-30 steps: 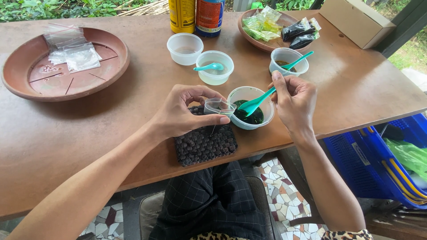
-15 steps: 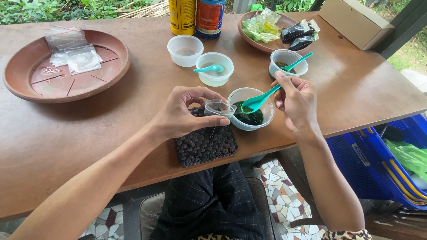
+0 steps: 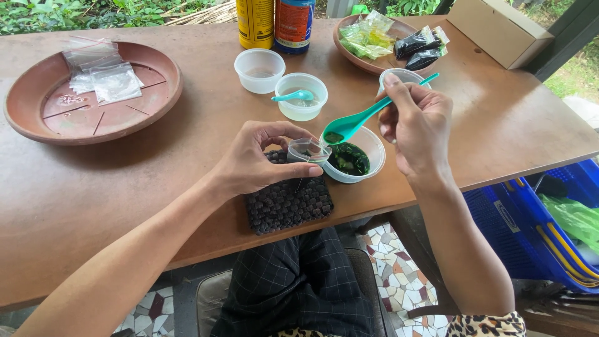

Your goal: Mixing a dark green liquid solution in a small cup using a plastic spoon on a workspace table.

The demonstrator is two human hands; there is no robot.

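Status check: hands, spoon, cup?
Left hand grips small clear cup over black mat. Right hand holds teal spoon, loaded, above dark bowl. Nothing between.

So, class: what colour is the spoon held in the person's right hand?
Teal green; the spoon, in the right hand, shows best in the head view.

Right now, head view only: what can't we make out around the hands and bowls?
- What lies in the teal spoon: a dark bit, too small to tell.
- The small clear cup in the left hand: contents unreadable through clear plastic.
- The far white bowl: mostly hidden by the right hand.
- The two bottles: tops cut off by the upper edge.
- The blue crate: cut off at the right edge.
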